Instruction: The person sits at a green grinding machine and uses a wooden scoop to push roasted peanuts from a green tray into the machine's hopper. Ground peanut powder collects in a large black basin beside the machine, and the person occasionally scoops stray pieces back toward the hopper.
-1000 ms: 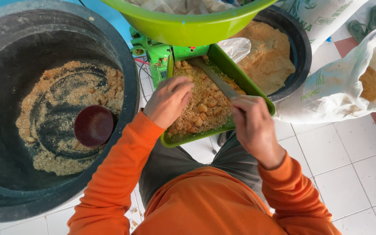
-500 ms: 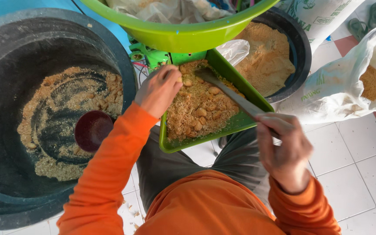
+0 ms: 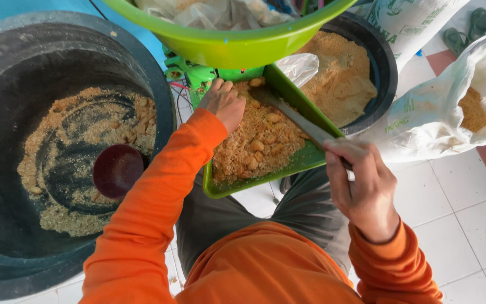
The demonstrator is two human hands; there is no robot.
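Observation:
A green rectangular tray [image 3: 305, 160] holds coarse tan crumbs and lumps [image 3: 257, 143] and slopes up toward a green machine [image 3: 189, 73]. My left hand [image 3: 224, 102] rests on the crumbs at the tray's upper end, fingers curled into them. My right hand [image 3: 358, 180] grips the handle of a long flat metal blade [image 3: 296, 119] that lies across the tray's right side, its tip near my left hand. Both sleeves are orange.
A large black tub [image 3: 7, 101] at left holds tan crumbs and a dark red bowl [image 3: 117, 169]. A lime-green basin [image 3: 237, 42] sits above the tray. Another black tub [image 3: 386, 67] of finer powder and a white sack [image 3: 440, 107] stand at right on white tiles.
My left hand has slid up the tray toward the machine. My right hand has drawn back off the tray toward my body, with the blade's tip still reaching the upper end.

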